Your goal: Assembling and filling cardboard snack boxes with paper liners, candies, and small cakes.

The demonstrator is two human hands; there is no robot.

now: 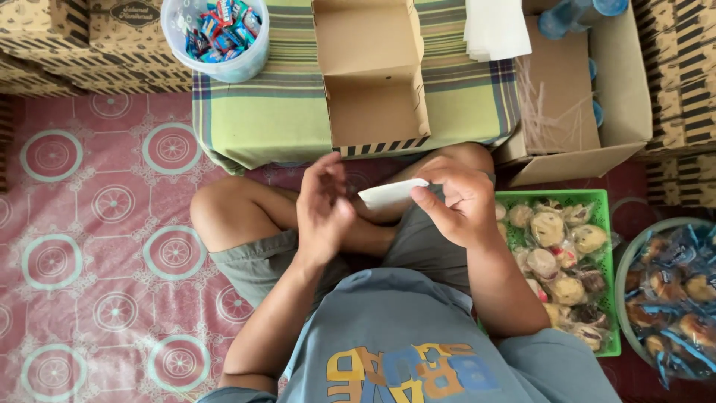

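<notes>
I sit cross-legged on the floor. My right hand (456, 200) pinches a small white folded paper (391, 193) over my lap. My left hand (323, 209) is held upright just left of the paper, fingers loosely together, holding nothing that I can see. In front of my knees an open brown cardboard box (371, 75) with two empty compartments rests on a green checked cloth (276, 112).
A clear tub of wrapped candies (216, 33) stands at the cloth's back left. White papers (494, 28) lie stacked at the back right. To my right are an open carton (623, 89), a green basket of wrapped pastries (608, 216) and a round bowl of wrapped cakes (628, 257).
</notes>
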